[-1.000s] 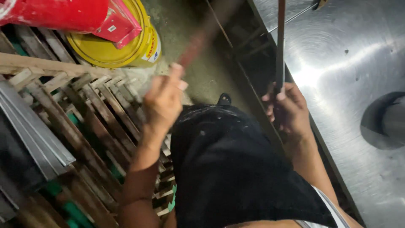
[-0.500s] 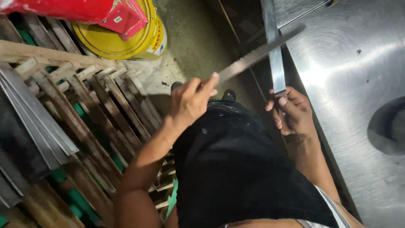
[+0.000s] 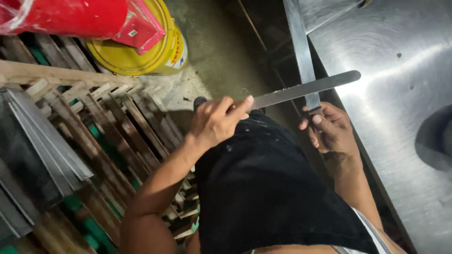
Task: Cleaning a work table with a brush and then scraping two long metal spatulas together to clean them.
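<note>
The left hand (image 3: 217,121) is closed around one end of a flat metal bar (image 3: 306,89), which reaches across onto the steel counter (image 3: 400,56). The right hand (image 3: 329,129) grips the lower end of an upright metal strip (image 3: 300,47) beside the counter edge.

A yellow bucket (image 3: 141,51) sits at upper left beneath a red plastic-wrapped cylinder (image 3: 70,19), wooden slats (image 3: 94,131) fill the left, and grey metal strips (image 3: 37,141) lie at far left.
</note>
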